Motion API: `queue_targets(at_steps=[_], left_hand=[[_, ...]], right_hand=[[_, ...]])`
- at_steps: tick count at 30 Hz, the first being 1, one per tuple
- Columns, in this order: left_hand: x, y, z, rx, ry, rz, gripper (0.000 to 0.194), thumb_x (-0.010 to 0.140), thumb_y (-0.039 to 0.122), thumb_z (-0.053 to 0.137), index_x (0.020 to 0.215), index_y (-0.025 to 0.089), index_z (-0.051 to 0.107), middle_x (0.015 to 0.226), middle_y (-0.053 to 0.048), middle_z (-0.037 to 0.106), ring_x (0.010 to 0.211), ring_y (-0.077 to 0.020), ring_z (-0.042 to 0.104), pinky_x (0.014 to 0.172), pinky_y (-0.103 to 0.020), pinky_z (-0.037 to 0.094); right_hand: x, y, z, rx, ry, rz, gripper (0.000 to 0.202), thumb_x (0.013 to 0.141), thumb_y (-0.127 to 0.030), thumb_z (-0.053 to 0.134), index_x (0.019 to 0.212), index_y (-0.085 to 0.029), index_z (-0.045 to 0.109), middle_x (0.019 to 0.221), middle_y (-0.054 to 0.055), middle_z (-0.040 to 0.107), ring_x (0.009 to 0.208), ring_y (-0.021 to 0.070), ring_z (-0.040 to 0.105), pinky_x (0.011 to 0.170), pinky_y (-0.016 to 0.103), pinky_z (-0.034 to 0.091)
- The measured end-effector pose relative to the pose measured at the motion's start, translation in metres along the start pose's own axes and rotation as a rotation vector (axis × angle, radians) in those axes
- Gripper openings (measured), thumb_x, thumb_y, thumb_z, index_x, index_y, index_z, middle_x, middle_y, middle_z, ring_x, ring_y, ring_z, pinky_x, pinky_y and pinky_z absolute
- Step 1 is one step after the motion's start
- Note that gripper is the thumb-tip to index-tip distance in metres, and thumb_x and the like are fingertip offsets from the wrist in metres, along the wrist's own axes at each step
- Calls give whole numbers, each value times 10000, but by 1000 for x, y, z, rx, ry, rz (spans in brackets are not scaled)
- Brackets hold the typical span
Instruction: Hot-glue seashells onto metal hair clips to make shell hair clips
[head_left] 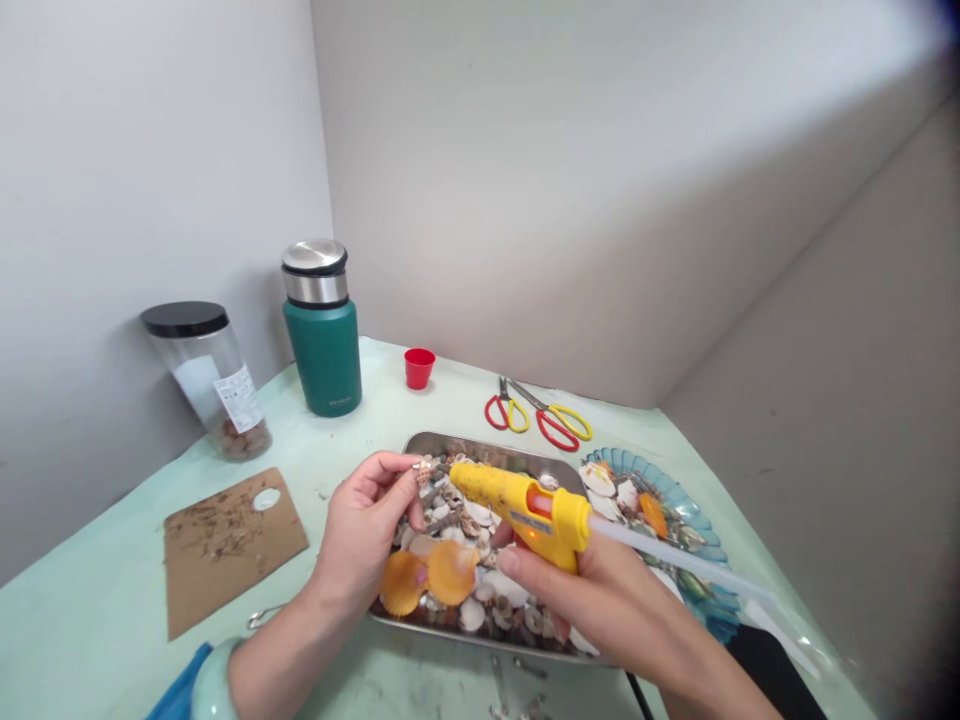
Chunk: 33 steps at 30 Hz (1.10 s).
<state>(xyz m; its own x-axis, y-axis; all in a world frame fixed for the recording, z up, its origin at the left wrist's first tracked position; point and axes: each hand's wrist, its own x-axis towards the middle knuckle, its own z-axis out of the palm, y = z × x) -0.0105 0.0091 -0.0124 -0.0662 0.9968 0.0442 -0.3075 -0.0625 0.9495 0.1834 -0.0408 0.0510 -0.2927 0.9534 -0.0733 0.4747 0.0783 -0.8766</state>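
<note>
Between thumb and forefinger, my left hand pinches a small brownish seashell. My right hand is wrapped round the handle of a yellow hot glue gun, with a long translucent glue stick sticking out of its back. The gun's nozzle points left and is close to the small shell; whether they touch I cannot tell. Both hands are over a metal tray full of white and brown shells. Two orange scallop shells lie at the tray's near left.
Right of the tray is a blue scalloped dish of shells. Behind lie two pairs of scissors and a red cup. At left stand a green thermos, a black-lidded jar and a stained brown board.
</note>
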Motion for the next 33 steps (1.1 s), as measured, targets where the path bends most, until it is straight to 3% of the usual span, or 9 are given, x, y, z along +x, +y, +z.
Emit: queue_targets(at_steps=[19, 33], left_hand=[[1, -1, 0, -8, 12, -1, 158, 747, 284, 659, 834, 166, 602, 453, 72, 530, 439, -50, 448, 529, -164, 343], [0, 3, 2, -8, 20, -19, 155, 741, 287, 661, 817, 167, 599, 439, 72, 528, 430, -53, 442, 521, -163, 341]], right_hand=[[-1, -3, -3, -45, -20, 56, 265, 837, -443, 544, 923, -212, 641, 656, -19, 556, 520, 94, 468, 476, 201, 407], [0, 2, 3, 18, 35, 0, 179, 810, -394, 589, 846, -232, 659, 604, -19, 534, 493, 103, 465, 434, 210, 385]])
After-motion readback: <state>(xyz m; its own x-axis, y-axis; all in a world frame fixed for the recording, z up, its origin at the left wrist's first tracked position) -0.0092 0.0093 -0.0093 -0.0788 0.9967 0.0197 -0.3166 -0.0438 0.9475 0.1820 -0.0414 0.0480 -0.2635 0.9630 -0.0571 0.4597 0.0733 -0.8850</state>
